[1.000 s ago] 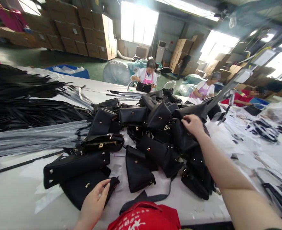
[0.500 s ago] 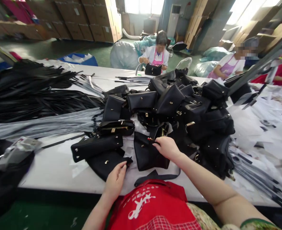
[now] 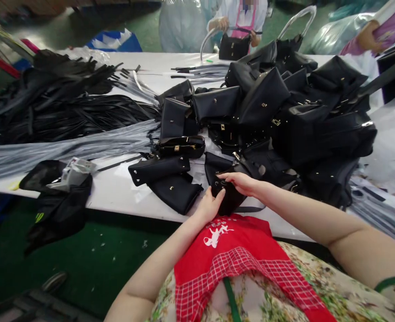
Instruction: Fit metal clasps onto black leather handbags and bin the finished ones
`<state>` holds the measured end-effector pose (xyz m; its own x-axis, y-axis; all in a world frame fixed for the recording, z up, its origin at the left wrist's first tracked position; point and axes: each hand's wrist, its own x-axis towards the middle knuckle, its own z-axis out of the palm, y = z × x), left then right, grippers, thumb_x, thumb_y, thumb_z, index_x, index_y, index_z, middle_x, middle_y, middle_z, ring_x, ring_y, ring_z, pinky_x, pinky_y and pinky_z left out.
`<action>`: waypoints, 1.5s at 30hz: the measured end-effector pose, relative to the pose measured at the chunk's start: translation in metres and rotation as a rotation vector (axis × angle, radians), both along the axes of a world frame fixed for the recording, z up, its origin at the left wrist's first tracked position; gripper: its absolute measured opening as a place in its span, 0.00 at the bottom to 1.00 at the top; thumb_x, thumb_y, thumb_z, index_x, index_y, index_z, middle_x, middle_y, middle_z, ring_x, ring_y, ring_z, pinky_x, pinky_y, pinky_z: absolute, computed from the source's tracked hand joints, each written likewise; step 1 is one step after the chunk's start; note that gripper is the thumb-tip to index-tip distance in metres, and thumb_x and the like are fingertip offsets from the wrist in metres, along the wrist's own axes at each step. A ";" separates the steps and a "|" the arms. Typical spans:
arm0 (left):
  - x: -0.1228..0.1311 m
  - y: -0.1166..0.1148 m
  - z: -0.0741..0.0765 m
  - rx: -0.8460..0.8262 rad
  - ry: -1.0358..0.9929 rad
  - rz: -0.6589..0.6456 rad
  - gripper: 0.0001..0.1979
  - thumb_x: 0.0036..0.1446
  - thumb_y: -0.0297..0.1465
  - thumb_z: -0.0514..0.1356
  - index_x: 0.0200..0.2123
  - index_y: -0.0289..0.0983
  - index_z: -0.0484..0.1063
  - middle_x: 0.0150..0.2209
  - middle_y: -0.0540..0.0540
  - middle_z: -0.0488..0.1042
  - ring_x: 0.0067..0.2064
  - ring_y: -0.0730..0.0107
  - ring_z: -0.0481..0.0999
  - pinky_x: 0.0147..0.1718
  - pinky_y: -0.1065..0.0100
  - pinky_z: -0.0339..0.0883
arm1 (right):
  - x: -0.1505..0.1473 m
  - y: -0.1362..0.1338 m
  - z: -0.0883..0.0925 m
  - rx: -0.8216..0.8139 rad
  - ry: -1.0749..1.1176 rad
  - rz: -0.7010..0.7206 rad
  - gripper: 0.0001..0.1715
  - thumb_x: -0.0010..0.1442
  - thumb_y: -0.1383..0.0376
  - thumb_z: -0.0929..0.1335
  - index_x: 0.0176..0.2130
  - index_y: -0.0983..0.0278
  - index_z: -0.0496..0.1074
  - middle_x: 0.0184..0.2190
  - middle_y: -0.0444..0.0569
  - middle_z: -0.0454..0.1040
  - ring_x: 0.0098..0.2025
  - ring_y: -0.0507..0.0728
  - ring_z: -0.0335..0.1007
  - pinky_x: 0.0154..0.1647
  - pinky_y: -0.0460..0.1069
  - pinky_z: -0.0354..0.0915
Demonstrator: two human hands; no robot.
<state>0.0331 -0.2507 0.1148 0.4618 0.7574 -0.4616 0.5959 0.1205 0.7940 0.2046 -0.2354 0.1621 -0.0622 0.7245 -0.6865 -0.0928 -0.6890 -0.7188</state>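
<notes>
A black handbag (image 3: 230, 201) with small metal fittings lies in front of the red apron, tilted up toward me. My left hand (image 3: 211, 205) grips its left side, thumb on the front. On the upper right, my right hand (image 3: 241, 182) has its fingers bent round the edge of the bag's flap; what lies under those fingertips is hidden. Just left of my left hand rests another black bag (image 3: 175, 190) with a small metal clasp, and a black bag panel (image 3: 159, 170) overlaps its top.
A big heap of black handbags (image 3: 298, 120) fills the table's middle and right. Bundles of black straps (image 3: 93, 112) and grey wrapped strips (image 3: 117, 138) lie left. A dark bag (image 3: 63, 201) hangs over the front edge. Across the table a person (image 3: 239, 22) handles a black handbag.
My left hand has left the bag on the left and moved right onto the handbag my right hand holds. That handbag is nearer my apron. The view has tipped downward.
</notes>
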 end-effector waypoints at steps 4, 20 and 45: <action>0.024 0.009 0.005 0.079 0.163 -0.019 0.36 0.54 0.51 0.56 0.56 0.29 0.57 0.46 0.28 0.75 0.47 0.48 0.76 0.41 0.61 0.67 | -0.009 0.002 -0.006 -0.045 0.141 -0.012 0.23 0.63 0.58 0.56 0.42 0.68 0.73 0.44 0.54 0.77 0.49 0.56 0.71 0.56 0.52 0.62; 0.014 0.001 -0.017 0.137 0.214 -0.092 0.35 0.55 0.31 0.56 0.64 0.31 0.49 0.49 0.32 0.74 0.50 0.51 0.75 0.50 0.58 0.66 | 0.017 0.018 -0.052 0.301 -0.655 0.917 0.12 0.43 0.75 0.70 0.31 0.66 0.77 0.32 0.51 0.78 0.37 0.60 0.73 0.41 0.49 0.66; -0.058 -0.017 -0.039 0.188 0.289 0.193 0.17 0.59 0.34 0.53 0.50 0.36 0.69 0.43 0.41 0.78 0.46 0.57 0.77 0.45 0.62 0.69 | -0.060 0.001 -0.090 0.379 -0.607 0.942 0.14 0.59 0.66 0.66 0.44 0.66 0.76 0.42 0.49 0.78 0.42 0.55 0.73 0.43 0.45 0.66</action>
